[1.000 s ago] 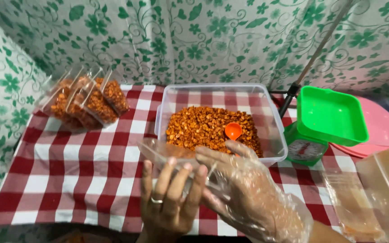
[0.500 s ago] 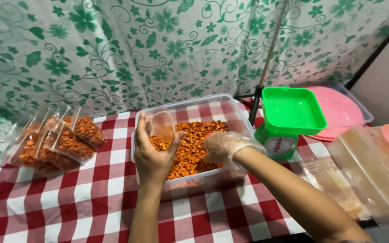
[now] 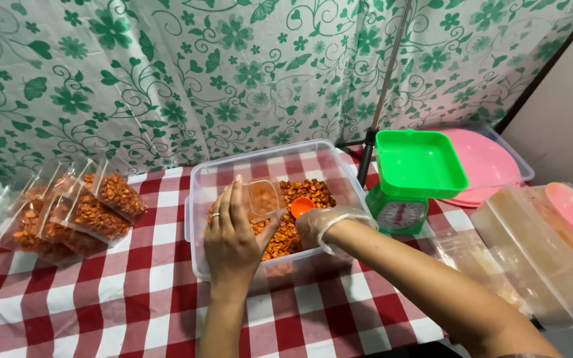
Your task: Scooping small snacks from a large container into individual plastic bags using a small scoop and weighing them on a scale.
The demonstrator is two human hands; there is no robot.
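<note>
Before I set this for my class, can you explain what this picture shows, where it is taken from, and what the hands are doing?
One camera, worn on a person's head, looks down at their own two hands. The left hand holds a small clear bag open over a clear tub of orange snack pieces. The gloved right hand reaches into the tub beside an orange scoop. On the checked cloth lie filled bags and a green kitchen scale.
</note>
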